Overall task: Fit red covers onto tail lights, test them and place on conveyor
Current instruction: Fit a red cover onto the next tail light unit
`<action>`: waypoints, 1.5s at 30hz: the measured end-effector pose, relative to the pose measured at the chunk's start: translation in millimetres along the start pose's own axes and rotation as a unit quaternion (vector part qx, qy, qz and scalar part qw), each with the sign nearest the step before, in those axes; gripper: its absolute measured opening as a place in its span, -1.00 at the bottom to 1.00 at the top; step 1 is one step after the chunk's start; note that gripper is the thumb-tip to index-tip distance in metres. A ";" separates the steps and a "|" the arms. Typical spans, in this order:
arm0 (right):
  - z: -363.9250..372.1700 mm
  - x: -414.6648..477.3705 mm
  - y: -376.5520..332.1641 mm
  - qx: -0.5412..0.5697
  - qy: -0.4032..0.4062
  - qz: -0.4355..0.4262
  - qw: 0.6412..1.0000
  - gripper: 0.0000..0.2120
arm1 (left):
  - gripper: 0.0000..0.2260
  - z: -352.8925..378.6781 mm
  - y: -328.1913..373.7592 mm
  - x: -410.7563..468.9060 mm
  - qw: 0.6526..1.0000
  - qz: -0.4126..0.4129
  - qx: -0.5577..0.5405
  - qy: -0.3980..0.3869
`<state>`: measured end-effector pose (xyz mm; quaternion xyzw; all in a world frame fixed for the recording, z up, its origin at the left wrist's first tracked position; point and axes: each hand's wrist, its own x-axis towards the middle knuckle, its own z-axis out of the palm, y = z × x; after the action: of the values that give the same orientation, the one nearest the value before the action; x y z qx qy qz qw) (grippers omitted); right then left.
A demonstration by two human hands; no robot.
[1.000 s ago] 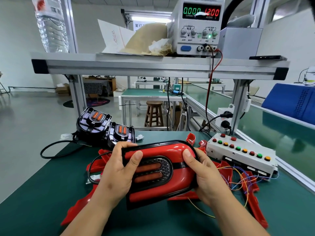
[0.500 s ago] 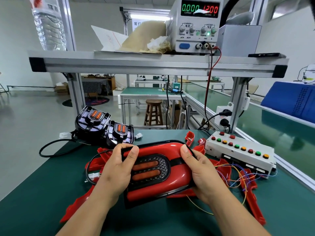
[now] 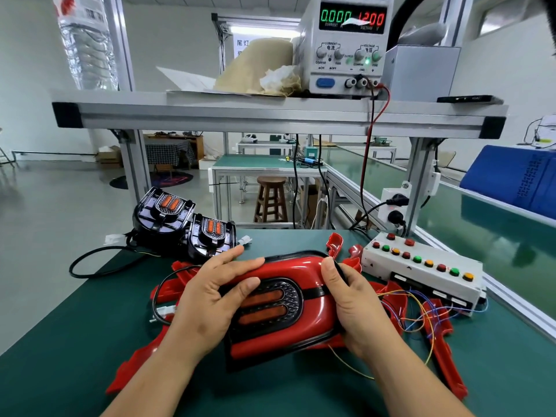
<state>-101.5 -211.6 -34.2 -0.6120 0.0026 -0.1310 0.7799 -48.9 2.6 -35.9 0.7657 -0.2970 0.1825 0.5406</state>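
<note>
I am holding a tail light (image 3: pixel 279 302) in front of me, over the green bench (image 3: pixel 60 356). I cannot tell if its bottom edge touches the bench. The light has a red cover (image 3: pixel 296 266) on it. The black middle part, with two orange strips, shows through the hole in the cover. My left grip (image 3: pixel 207 302) is open and lies flat on the left end of the light. Its fingers (image 3: pixel 240 266) are stretched out along the top edge of the red cover, and the thumb rests on the black middle part. My right grip (image 3: pixel 355 308) is closed round the right end of the light, with the thumb on top of the cover and the other fingers curled behind it. More red covers (image 3: pixel 135 368) lie loose on the bench, under the light and around it. At the back left, two black lights (image 3: pixel 164 218) with no covers sit side by side, touching. A black cable (image 3: pixel 90 266) curls on the bench beside them. On the right is a white button box (image 3: pixel 421 275) with red, green and yellow buttons. A bunch of thin coloured wires (image 3: pixel 433 317) lies between it and my right grip. Up on the shelf (image 3: pixel 240 115), a power box (image 3: pixel 346 46) shows 0.000 and 12.00. The green conveyor belt (image 3: pixel 496 245) runs along the right side of the bench.
</note>
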 end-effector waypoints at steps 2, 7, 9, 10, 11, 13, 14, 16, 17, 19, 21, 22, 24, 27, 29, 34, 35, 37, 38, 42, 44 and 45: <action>-0.5 0.4 -1.2 0.003 0.007 -0.005 1.000 -0.48 | -0.75 1.7 -0.4 -0.8 1.000 0.025 -0.008 0.001; -1.0 1.9 -3.1 0.001 0.016 0.015 1.000 -0.01 | -0.77 2.9 1.1 -0.1 0.998 0.054 -0.023 0.014; -1.5 1.9 -3.1 0.011 0.004 0.029 1.000 0.05 | -0.76 2.9 0.5 0.3 0.998 0.059 -0.026 0.020; -1.7 2.2 -3.3 0.014 -0.001 0.034 0.999 0.06 | -0.75 2.6 0.1 0.8 0.998 0.060 -0.027 0.018; -1.8 2.2 -3.4 0.016 -0.005 0.036 0.999 0.03 | -0.73 2.4 -0.1 1.4 0.998 0.059 -0.023 0.015; -2.6 1.5 -3.3 0.017 -0.014 0.032 0.999 -0.12 | -0.69 1.7 -0.6 2.1 0.998 0.053 -0.013 0.012; -3.0 0.9 -3.3 0.018 -0.018 0.030 0.999 -0.26 | -0.68 1.6 -0.6 2.4 0.999 0.047 -0.011 0.011; -2.9 -0.4 -3.1 0.023 -0.022 0.030 0.999 -0.57 | -0.70 0.4 -0.6 2.2 0.999 0.031 -0.014 0.004; -2.9 -0.7 -2.4 0.029 -0.019 0.030 0.999 -0.68 | -0.71 -0.6 -1.1 1.8 1.000 0.024 -0.020 -0.003; -2.9 -1.0 -1.1 0.041 -0.017 0.028 0.999 -0.76 | -0.74 -3.3 -2.7 1.1 0.999 0.014 -0.035 -0.021; -2.8 -1.6 -1.2 0.053 -0.020 0.023 0.998 -0.74 | -0.77 -6.7 -3.0 0.8 0.998 0.010 -0.044 -0.038; -3.3 -1.5 -1.4 0.057 -0.020 0.022 0.998 -0.72 | -0.76 -8.0 -2.8 1.1 0.998 0.011 -0.048 -0.044; -3.5 -1.2 -2.1 0.059 -0.017 0.025 0.998 -0.67 | -0.74 -9.7 -1.8 1.9 0.997 0.017 -0.055 -0.047; -1.7 -2.3 -4.0 0.057 -0.004 0.049 0.997 -0.51 | -0.73 -11.2 -0.7 3.9 0.997 0.031 -0.033 -0.055; -0.7 -2.9 -4.7 0.055 -0.003 0.061 0.997 -0.50 | -0.68 -13.4 1.4 5.6 0.997 0.033 -0.002 -0.072; 2.5 -1.7 -4.4 0.052 0.009 0.087 0.995 -0.53 | -0.73 -21.0 2.5 9.6 0.995 0.057 0.033 -0.069; 3.2 -0.5 -4.2 0.059 0.023 0.102 0.993 -0.49 | -0.74 -21.1 2.1 9.8 0.996 0.065 0.030 -0.053; 4.4 1.9 -4.2 0.077 0.051 0.132 0.987 -0.49 | -0.74 -17.7 1.6 9.7 0.996 0.074 0.029 -0.034; 4.8 2.6 -4.4 0.083 0.059 0.145 0.984 -0.50 | -0.73 -15.5 1.3 9.5 0.996 0.078 0.036 -0.030; 3.6 4.2 -3.6 0.091 0.079 0.167 0.979 -0.50 | -0.71 -10.1 -0.3 10.1 0.994 0.088 0.056 -0.021; 5.1 4.3 -3.3 0.099 0.081 0.169 0.977 -0.52 | -0.70 -8.5 0.3 9.4 0.994 0.091 0.059 -0.012; 6.4 4.1 -3.1 0.104 0.082 0.170 0.977 -0.53 | -0.71 -7.6 1.4 8.6 0.993 0.095 0.063 -0.006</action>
<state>-97.1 -207.0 -28.9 -0.5050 0.1567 -0.0463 0.8475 -43.0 7.1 -27.1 0.7673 -0.3596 0.2473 0.4698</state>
